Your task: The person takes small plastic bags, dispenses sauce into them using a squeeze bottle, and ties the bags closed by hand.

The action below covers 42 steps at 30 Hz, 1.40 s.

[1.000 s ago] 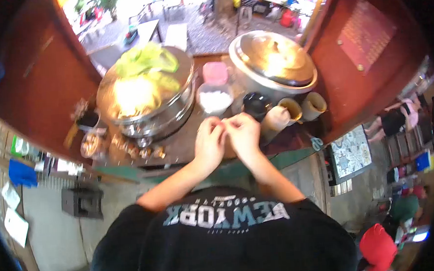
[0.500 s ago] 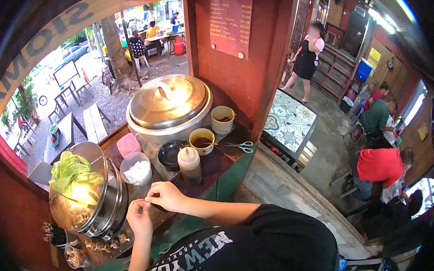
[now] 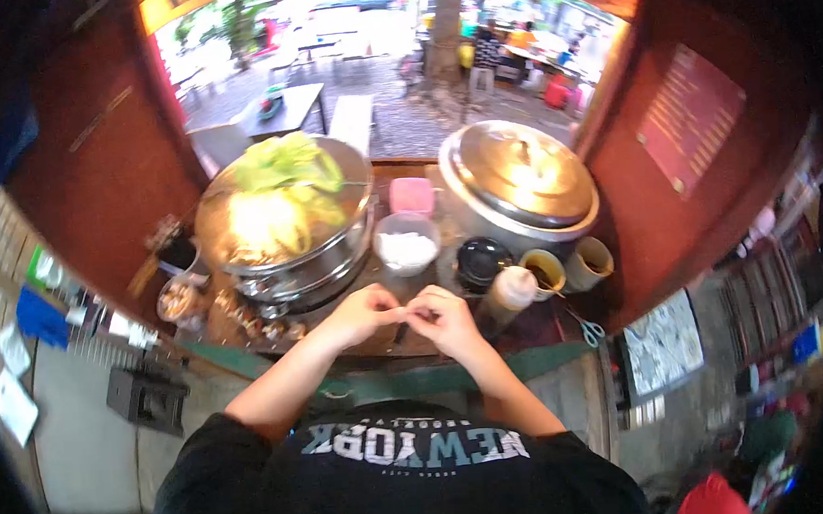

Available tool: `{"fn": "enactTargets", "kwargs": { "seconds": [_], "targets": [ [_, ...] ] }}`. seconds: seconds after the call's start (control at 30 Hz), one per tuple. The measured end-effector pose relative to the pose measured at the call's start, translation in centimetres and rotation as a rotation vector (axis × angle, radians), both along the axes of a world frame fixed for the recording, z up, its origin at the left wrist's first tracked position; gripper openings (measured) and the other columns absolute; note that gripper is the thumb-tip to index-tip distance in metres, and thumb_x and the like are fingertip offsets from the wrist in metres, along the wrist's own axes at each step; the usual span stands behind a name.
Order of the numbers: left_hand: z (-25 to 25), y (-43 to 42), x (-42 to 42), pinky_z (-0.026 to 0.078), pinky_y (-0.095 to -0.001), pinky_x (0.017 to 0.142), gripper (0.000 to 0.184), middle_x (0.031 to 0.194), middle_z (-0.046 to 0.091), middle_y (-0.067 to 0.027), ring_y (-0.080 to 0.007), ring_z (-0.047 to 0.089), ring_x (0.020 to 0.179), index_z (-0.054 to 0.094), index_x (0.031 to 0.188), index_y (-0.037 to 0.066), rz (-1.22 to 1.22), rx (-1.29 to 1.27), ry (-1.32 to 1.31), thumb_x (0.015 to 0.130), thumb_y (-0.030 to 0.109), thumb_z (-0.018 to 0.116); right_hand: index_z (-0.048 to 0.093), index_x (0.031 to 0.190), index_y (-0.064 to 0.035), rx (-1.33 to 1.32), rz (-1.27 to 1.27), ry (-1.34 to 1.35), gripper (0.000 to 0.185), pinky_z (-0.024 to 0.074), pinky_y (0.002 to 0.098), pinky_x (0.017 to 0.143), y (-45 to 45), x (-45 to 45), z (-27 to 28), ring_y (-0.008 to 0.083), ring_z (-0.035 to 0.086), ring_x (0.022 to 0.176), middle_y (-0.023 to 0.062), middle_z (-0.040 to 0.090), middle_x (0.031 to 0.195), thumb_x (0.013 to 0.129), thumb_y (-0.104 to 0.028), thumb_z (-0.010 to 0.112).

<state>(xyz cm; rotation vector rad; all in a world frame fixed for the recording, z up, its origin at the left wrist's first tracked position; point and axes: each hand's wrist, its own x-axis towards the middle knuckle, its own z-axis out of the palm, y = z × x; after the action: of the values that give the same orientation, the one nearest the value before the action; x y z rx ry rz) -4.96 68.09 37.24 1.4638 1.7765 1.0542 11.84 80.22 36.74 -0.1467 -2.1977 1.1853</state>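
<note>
1. two bare hands, the left hand (image 3: 366, 315) and the right hand (image 3: 445, 322), meet above the front of a dark brown counter (image 3: 388, 346).
2. the left's fingers are bent, thumb and tips close together; whether they pinch anything, i can't tell from here.
3. the right's are curled likewise, their tips against the left's; anything between them is too small to make out.
4. just beyond the hands stands a round, clear plastic tub (image 3: 405, 269) with white contents (image 3: 407, 249), touched by neither; behind it sits a pink, square plastic box (image 3: 411, 196).
5. near the right hand, a pale-topped squeeze bottle (image 3: 506, 300) stands beside a round black bowl (image 3: 482, 261).
6. to the left is a wide silver metal steamer (image 3: 324, 273), a crumpled light-green heap (image 3: 290, 164) on top.
</note>
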Motion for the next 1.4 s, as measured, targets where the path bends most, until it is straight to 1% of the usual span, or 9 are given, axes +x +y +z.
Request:
{"fn": "enactTargets", "kwargs": {
  "seconds": [0.1, 0.17, 0.23, 0.37, 0.5, 0.73, 0.9, 1.17, 1.4],
  "targets": [
    [-0.5, 0.1, 0.3, 0.047, -0.0328, 0.082, 0.025, 0.087, 0.063, -0.0111, -0.0224, 0.062, 0.089, 0.068, 0.089, 0.002, 0.079, 0.157, 0.059, 0.085, 0.027, 0.07, 0.06, 0.088, -0.0023, -0.009, -0.075, -0.039, 0.012, 0.0459, 0.0288, 0.064, -0.3, -0.3, 0.1, 0.0171, 0.053, 0.07, 0.0066, 0.053, 0.082, 0.079, -0.004, 0.068],
    [-0.9, 0.4, 0.4, 0.046, -0.0306, 0.088, 0.017, 0.094, 0.064, -0.0085, -0.0171, 0.06, 0.094, 0.066, 0.086, 0.002, 0.127, 0.189, -0.225, 0.088, 0.019, 0.068, 0.058, 0.089, -0.0023, 0.083, -0.077, -0.021, 0.012, 0.0464, 0.0294, 0.066, 0.2, -0.4, 0.0, 0.0187, 0.055, 0.073, 0.0079, 0.053, 0.084, 0.081, -0.003, 0.066],
    [-0.8, 0.8, 0.8, 0.048, -0.0298, 0.087, 0.011, 0.095, 0.066, -0.0081, -0.0155, 0.062, 0.094, 0.067, 0.089, 0.002, 0.166, 0.265, -0.219, 0.086, 0.012, 0.068, 0.058, 0.09, -0.0019, 0.083, -0.069, 0.027, 0.01, 0.0466, 0.0293, 0.068, 0.6, -0.7, -0.2, 0.0199, 0.056, 0.076, 0.0091, 0.053, 0.085, 0.082, -0.002, 0.064],
    [-0.1, 1.1, 1.0, 0.049, -0.0311, 0.086, 0.013, 0.09, 0.07, -0.008, -0.0165, 0.065, 0.09, 0.069, 0.093, 0.003, 0.104, 0.386, 0.037, 0.081, 0.008, 0.071, 0.057, 0.091, -0.0006, 0.04, -0.025, -0.022, 0.008, 0.0461, 0.0289, 0.071, 1.1, -0.8, 0.1, 0.0188, 0.056, 0.077, 0.0087, 0.052, 0.085, 0.085, -0.001, 0.062],
    [-1.1, 1.6, 0.3, 0.048, -0.0324, 0.079, 0.01, 0.086, 0.07, -0.0045, -0.0202, 0.066, 0.084, 0.068, 0.085, 0.008, 0.094, 0.57, 0.324, 0.078, 0.011, 0.074, 0.058, 0.091, -0.0014, -0.048, 0.029, -0.098, 0.008, 0.0444, 0.027, 0.072, 1.7, -0.9, -0.3, 0.0154, 0.055, 0.079, 0.0055, 0.052, 0.086, 0.085, -0.002, 0.063],
    [-2.0, 1.7, -0.4, 0.039, -0.0353, 0.088, 0.015, 0.088, 0.066, 0.0014, -0.0176, 0.061, 0.095, 0.064, 0.082, 0.012, 0.065, 0.567, 0.416, 0.071, 0.009, 0.075, 0.059, 0.09, -0.001, -0.062, 0.064, -0.148, 0.007, 0.0453, 0.0284, 0.071, 2.2, -1.3, -0.9, 0.0168, 0.055, 0.079, 0.0059, 0.052, 0.086, 0.086, -0.005, 0.063],
    [-3.5, 2.1, 0.6, 0.038, -0.0356, 0.089, 0.019, 0.085, 0.063, -0.0001, -0.02, 0.06, 0.093, 0.061, 0.082, 0.012, 0.154, 0.523, 0.42, 0.068, 0.01, 0.073, 0.061, 0.089, -0.0007, 0.035, 0.037, -0.163, 0.007, 0.0461, 0.0286, 0.071, 2.5, -1.5, -1.5, 0.0177, 0.056, 0.078, 0.0069, 0.053, 0.084, 0.084, -0.004, 0.065],
    [-6.0, 3.1, 2.6, 0.034, -0.0405, 0.094, 0.022, 0.088, 0.058, -0.0051, -0.0268, 0.056, 0.099, 0.055, 0.087, 0.01, 0.328, 0.527, 0.463, 0.072, 0.013, 0.07, 0.066, 0.09, -0.0009, -0.036, -0.034, -0.104, 0.009, 0.0477, 0.0289, 0.071, 2.1, -1.3, -2.2, 0.0179, 0.06, 0.078, 0.0076, 0.057, 0.084, 0.081, -0.003, 0.067],
    [-6.0, 3.3, 2.8, 0.034, -0.041, 0.094, 0.017, 0.088, 0.061, -0.0023, -0.0232, 0.058, 0.098, 0.06, 0.084, 0.012, 0.403, 0.565, 0.402, 0.072, 0.014, 0.071, 0.069, 0.089, -0.0008, 0.026, -0.08, -0.051, 0.01, 0.0483, 0.0297, 0.067, 2.3, -1.2, -2.0, 0.0185, 0.061, 0.075, 0.0082, 0.06, 0.083, 0.08, -0.003, 0.069]
  ]
}}
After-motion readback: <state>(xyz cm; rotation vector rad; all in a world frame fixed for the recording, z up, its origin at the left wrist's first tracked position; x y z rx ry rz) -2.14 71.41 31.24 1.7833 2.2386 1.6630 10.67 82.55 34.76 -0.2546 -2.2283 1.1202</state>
